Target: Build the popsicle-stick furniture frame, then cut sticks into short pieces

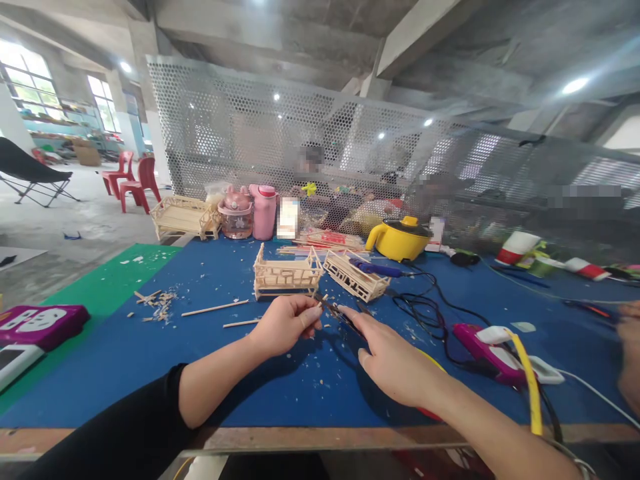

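Observation:
My left hand point(286, 325) pinches a thin wooden stick point(324, 300) between thumb and fingers. In my right hand point(387, 350) is a dark metal tool point(345, 317) that looks like pliers, its tip close to the stick. I cannot tell whether they touch. Yellow and red parts show beside my right wrist, perhaps its handles. Just beyond my hands stand two small stick-built frames, one upright point(287, 277) and one tilted point(356, 275). A blue glue gun point(377, 269) lies against the tilted one. Loose sticks point(215, 308) lie left of my left hand.
Stick offcuts point(157, 305) lie at left on the blue tabletop point(240, 393). A yellow pot point(403, 240), pink bottle point(264, 212) and stick bundle point(330, 241) stand behind. Black cable and a purple power strip point(493, 353) are at right, near another person's hand point(630, 333).

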A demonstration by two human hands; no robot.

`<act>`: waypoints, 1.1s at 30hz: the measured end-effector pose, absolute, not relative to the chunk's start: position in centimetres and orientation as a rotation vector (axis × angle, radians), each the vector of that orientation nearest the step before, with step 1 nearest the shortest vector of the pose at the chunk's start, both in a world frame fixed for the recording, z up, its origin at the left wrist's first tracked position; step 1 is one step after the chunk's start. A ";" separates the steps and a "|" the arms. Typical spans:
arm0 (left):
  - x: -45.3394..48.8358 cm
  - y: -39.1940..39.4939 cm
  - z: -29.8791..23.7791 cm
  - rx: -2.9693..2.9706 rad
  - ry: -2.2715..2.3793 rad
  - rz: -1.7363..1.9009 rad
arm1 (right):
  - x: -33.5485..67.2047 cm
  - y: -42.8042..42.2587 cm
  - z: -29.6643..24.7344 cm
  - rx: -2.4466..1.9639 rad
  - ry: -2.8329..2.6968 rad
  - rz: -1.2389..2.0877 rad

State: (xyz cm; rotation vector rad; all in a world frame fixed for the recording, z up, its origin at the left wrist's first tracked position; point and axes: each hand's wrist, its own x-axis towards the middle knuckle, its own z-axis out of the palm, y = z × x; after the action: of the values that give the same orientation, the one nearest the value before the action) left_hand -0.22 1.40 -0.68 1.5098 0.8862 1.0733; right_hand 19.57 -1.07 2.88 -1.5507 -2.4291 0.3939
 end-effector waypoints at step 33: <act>-0.7 1.2 -0.2 1.773 0.855 0.969 | 18.2 -2.0 2.6 -1.314 -2.228 0.711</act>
State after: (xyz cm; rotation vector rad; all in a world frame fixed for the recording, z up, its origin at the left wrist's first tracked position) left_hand -0.68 1.21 -0.20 1.7731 0.8546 0.9694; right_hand 18.17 -2.03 2.61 -1.3136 -2.2278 0.7109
